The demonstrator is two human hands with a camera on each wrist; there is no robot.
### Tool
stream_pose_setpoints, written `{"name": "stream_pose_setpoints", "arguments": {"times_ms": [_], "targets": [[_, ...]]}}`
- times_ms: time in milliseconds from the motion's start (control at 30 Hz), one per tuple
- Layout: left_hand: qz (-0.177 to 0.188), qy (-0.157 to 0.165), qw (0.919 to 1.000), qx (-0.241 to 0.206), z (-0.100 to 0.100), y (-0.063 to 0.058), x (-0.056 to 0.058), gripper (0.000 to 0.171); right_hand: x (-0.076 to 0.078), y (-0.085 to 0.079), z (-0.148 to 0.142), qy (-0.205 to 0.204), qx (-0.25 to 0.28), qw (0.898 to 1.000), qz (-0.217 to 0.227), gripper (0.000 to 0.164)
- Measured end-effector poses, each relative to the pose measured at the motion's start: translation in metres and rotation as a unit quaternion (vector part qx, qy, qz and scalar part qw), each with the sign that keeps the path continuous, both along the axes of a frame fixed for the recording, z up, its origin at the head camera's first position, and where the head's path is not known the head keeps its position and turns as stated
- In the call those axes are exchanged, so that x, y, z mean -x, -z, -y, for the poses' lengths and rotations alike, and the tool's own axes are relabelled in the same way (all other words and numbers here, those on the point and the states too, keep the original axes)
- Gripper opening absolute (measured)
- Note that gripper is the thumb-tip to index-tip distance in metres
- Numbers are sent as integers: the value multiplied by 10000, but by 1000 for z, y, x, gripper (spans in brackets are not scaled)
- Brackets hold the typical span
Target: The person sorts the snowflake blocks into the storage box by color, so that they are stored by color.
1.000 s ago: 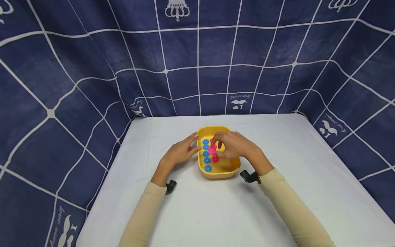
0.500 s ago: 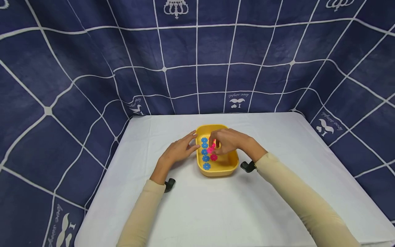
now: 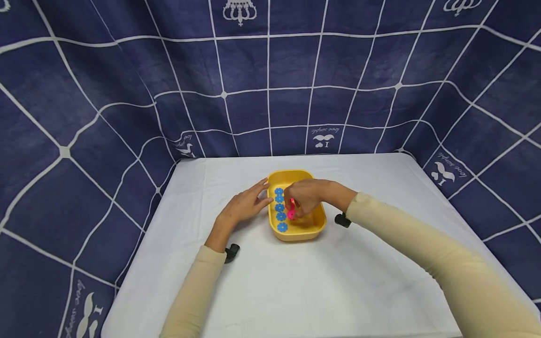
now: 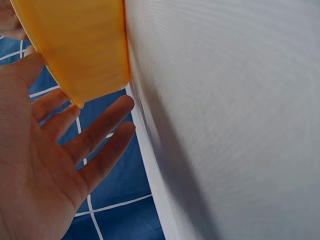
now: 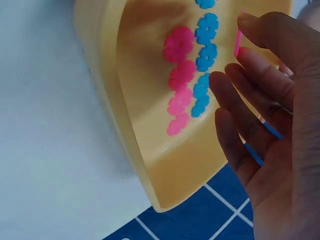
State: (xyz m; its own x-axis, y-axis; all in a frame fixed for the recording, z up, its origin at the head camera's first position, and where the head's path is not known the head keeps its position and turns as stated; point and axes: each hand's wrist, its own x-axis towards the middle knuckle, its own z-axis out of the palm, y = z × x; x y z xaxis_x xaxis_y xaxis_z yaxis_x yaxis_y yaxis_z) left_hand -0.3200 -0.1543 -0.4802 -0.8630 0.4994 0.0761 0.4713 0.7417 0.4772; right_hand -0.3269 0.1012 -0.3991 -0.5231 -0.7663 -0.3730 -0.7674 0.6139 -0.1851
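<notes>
A yellow tray [image 3: 310,230] holds a column of several blue flower-shaped plastic pieces [image 3: 282,227]. Beside them lies a row of several pink flower-shaped pieces [image 5: 179,44], best seen in the right wrist view. My right hand [image 3: 305,195] is over the tray, pinching another pink flower-shaped piece [image 5: 238,42] between thumb and index finger; it appears edge-on in the right wrist view, with the other fingers loosely bent. At the tray's left side my left hand [image 3: 243,206] rests thumb and fingertips at the rim, its fingers spread and relaxed in the left wrist view.
The tray stands on a white-covered table [image 3: 270,291], toward its far side. Dark blue curtains [image 3: 291,108] with white grid lines enclose the back and both sides. Dark camera mounts [image 3: 232,252] sit at both wrists.
My right hand has turned, its fingers pointing further down into the tray and its forearm swinging outward to the right. The left hand stays at the tray's rim.
</notes>
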Motion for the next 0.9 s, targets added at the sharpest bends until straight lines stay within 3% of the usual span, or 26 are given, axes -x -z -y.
{"name": "stream_pose_setpoints", "arguments": {"times_ms": [167, 333, 600, 900], "targets": [[16, 17, 10000, -52, 2, 0, 0, 69, 1, 8, 7, -161, -403, 9990, 141, 22], [-21, 55, 10000, -37, 2, 1, 0, 72, -1, 16, 10, -586, -683, 9958, 176, 22], [-18, 85, 10000, -27, 0, -2, 1, 73, -2, 28, 8, -1386, -796, 9869, -234, 24], [-40, 40, 10000, -23, 2, -2, -1, 72, -2, 34, 11, -1684, -724, 9816, -536, 23]]}}
